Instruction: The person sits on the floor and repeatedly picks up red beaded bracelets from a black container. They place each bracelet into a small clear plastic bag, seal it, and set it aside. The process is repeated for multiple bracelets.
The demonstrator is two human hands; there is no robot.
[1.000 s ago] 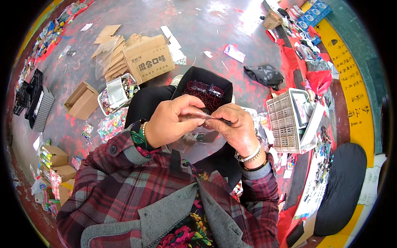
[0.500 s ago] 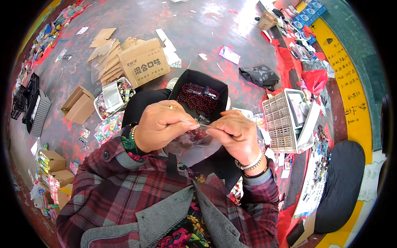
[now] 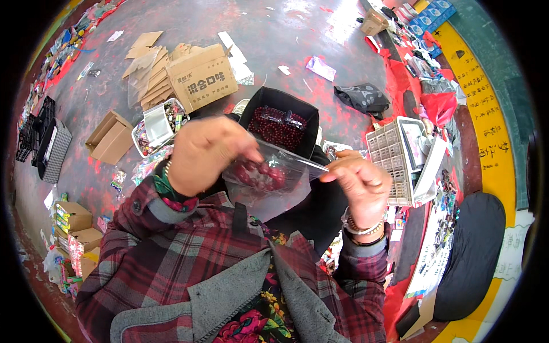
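A clear plastic bag [image 3: 297,174] hangs in front of me with dark red beads [image 3: 262,176] gathered in its lower left part. My right hand [image 3: 361,184] pinches the bag's upper right corner between thumb and fingers. My left hand [image 3: 211,154] is beside the bag's upper left edge; motion smears its bent fingers, so whether they touch or grip the film is unclear. Beyond the bag, a black open box [image 3: 309,128] between my legs contains strings of dark red beads [image 3: 274,128] and a clear plastic wrapper.
A cardboard carton [image 3: 203,77] leans by flattened cardboard at the far left. A white tub [image 3: 155,127] of small packets and an open brown box [image 3: 110,137] are left of my leg. To the right are a cream plastic basket [image 3: 392,163] and a dark bag [image 3: 361,100].
My hands have moved apart, the right one outward with the bag's corner. The left has lifted away from the pinch it had at the edge, and the bag now shows spread between them.
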